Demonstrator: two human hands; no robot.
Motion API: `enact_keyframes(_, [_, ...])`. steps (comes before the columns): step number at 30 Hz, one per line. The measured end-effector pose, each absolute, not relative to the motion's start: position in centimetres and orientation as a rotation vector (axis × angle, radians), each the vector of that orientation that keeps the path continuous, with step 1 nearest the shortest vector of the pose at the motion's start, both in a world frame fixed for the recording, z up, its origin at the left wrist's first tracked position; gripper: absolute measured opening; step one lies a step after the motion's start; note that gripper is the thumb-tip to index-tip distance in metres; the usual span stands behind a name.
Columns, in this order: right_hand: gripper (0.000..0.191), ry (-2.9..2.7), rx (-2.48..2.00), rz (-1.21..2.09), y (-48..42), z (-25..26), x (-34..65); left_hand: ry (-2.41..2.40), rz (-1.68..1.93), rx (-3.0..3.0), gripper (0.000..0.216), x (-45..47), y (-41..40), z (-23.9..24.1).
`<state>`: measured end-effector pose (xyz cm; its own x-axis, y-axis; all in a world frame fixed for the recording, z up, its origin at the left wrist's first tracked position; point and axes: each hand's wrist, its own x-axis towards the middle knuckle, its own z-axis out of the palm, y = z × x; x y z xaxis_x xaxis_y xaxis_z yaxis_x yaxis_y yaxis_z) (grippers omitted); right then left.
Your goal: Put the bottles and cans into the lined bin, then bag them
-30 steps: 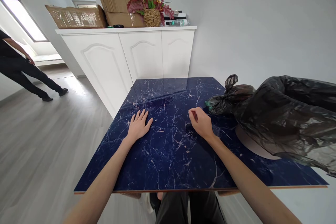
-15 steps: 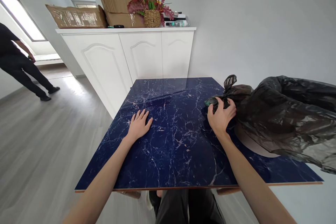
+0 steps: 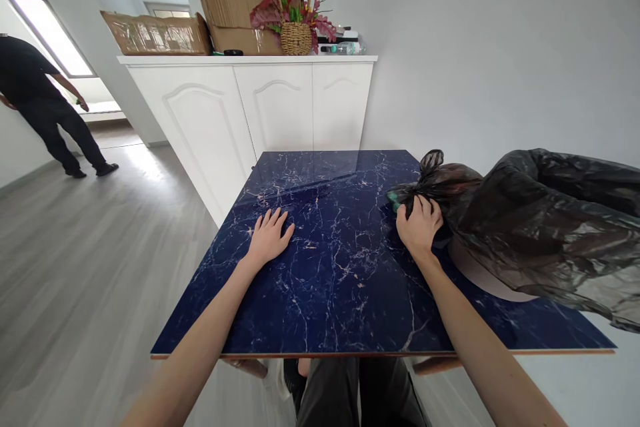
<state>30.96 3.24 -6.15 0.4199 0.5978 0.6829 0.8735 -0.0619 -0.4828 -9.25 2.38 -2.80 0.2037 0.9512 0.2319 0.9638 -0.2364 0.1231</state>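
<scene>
My left hand [image 3: 269,237] lies flat on the blue marble-patterned table [image 3: 330,280], fingers spread, holding nothing. On the right, my right hand [image 3: 419,228] has its fingers curled over the near side of a knotted black plastic bag [image 3: 453,177]. A bit of green shows through the thin plastic; the contents cannot be made out. Just right of that hand stands a pale bin [image 3: 485,277] on the table, with a large black bin liner [image 3: 530,213] draped over its rim. The bin's inside is hidden from me.
Beyond the table is a white cabinet [image 3: 280,103] carrying cardboard boxes [image 3: 155,35], a flower basket [image 3: 296,39] and a plastic bottle [image 3: 350,48]. A person in dark clothes [image 3: 37,93] stands at the far left. A grey wall [image 3: 475,47] rises behind the bin.
My right hand has shifted slightly down and the bag's knotted top has tilted a little to the left. The left hand stays flat. The view has moved slightly, and the person's legs have changed position.
</scene>
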Motion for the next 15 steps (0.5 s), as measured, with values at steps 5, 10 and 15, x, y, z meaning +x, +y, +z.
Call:
enact_keyframes(5, [0.053,-1.397,-1.68,-0.293,3.0,-6.0,30.1,-1.902,-0.43,-2.399,0.064,-9.4,2.5,-3.0])
enact_keyframes(10, [0.053,-1.567,-1.552,-0.173,2.5,-5.6,28.4,-1.911,-0.444,-2.406,0.065,-9.3,2.5,-2.9])
enact_keyframes(15, [0.05,-1.747,-1.333,-0.037,1.9,-4.9,26.3,-1.902,-0.482,-2.413,0.063,-9.2,2.4,-2.8])
